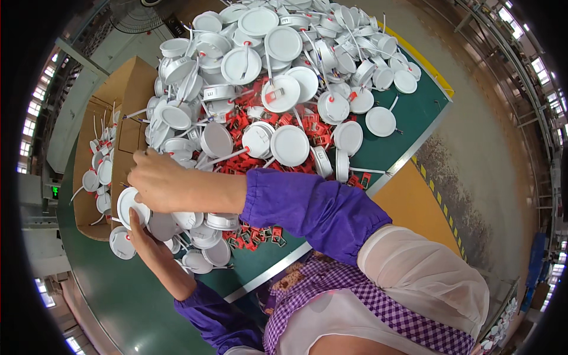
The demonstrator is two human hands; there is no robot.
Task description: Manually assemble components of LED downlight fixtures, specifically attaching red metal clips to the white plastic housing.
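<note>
My left hand point(148, 241) grips a white round downlight point(132, 206) by its edge, thumb across its flat face, beside the cardboard box. Just above it, my right hand point(158, 179) reaches across from the right. Its fingers are curled together near the box's edge, and whatever they hold, if anything, is hidden. A big heap of white downlights point(290, 145) with short cables covers the table beyond my arms. Red clips point(251, 236) lie scattered among and under them. More downlights point(217, 252) rest close to my left hand.
At the left stands an open cardboard box point(131, 127) with several downlights point(105, 171) inside. The green table point(414, 127) has a metal edge at the right, and a yellow strip point(427, 68) borders its far right side. A fan point(137, 16) is at the far left.
</note>
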